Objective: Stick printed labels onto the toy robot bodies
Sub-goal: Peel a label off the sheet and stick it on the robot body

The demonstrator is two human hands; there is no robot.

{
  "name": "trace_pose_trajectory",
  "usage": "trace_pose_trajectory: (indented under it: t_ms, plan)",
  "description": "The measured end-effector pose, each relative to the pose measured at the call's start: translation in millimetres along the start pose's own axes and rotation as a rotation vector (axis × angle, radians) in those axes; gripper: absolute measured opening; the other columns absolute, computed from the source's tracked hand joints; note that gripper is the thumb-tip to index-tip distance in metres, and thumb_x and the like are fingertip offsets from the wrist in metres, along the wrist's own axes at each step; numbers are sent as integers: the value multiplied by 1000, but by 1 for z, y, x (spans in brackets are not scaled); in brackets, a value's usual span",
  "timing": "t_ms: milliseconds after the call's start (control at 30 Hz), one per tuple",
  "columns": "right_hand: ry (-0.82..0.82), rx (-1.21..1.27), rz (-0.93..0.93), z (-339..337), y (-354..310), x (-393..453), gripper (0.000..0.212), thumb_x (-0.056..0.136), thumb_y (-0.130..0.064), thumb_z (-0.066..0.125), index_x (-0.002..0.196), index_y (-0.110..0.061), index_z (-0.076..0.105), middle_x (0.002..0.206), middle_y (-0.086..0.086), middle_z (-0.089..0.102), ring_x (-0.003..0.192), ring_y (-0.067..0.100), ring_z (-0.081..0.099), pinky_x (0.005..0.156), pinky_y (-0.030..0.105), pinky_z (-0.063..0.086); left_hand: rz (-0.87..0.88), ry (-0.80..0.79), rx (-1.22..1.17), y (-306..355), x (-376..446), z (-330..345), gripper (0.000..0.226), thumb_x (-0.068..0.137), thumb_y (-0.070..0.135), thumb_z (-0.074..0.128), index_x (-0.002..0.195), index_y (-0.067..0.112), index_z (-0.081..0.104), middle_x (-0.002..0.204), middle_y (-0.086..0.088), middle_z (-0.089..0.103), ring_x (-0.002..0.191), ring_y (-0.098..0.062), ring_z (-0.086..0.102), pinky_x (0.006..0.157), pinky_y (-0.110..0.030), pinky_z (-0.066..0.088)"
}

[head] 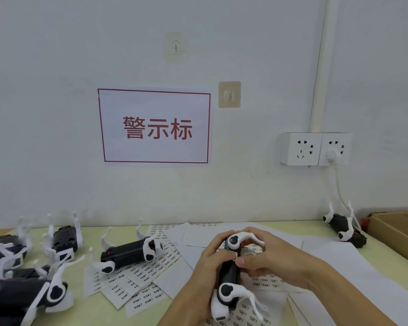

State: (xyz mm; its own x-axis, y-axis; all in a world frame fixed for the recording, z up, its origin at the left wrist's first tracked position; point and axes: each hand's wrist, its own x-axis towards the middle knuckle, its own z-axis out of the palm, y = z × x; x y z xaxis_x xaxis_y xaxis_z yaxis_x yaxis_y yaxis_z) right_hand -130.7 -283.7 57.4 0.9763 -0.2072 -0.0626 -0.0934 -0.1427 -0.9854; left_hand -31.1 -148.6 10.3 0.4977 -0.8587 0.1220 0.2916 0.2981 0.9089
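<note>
My left hand [209, 267] grips a black toy robot body with white legs [229, 276], held roughly upright above the table. My right hand [269, 257] curls over the body's upper end, its thumb and the left thumb meeting at a small white label [234, 255] on the body's side. Sheets of printed labels [151, 276] lie spread under and left of my hands. One black-and-white robot [130, 252] lies on its side on those sheets.
Several more robot bodies [28, 274] crowd the table's left side. Another robot [345, 228] lies at the far right near a cardboard box [396, 234]. A wall socket with a plugged cable [316, 149] and a red-bordered sign [154, 127] hang on the wall.
</note>
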Motion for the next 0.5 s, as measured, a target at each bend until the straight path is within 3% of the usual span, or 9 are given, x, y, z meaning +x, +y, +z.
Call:
trace_pose_trajectory:
  t_ms: [133,233,367,500]
  plan:
    - [-1,-17,-1,0,-2,-1,31,77,-8,77,105,-14,64,84,-3,66,70,16,59,67,25,49,-5,-11,-6,1,-1,1,52,69,10,59,121,10,64,102,-24,65,81,-32,55,60,-31,46]
    - [-7,6,10,-2,-2,-1,27,85,-6,73,109,-13,64,86,-3,67,71,17,58,66,25,48,4,-55,2,2,-4,0,53,70,9,59,122,9,62,103,-22,66,77,-31,60,59,-29,48]
    - [28,34,12,-1,0,1,31,79,-15,76,107,-10,65,91,4,67,72,19,58,63,26,48,8,-105,14,3,-7,-1,57,68,9,59,125,9,62,107,-20,67,78,-33,64,59,-29,49]
    - [21,46,-18,-2,2,3,31,78,-11,74,107,-5,64,89,8,65,72,21,56,64,30,45,2,-99,19,3,-7,-1,56,70,8,57,125,9,62,106,-21,67,78,-34,64,58,-29,48]
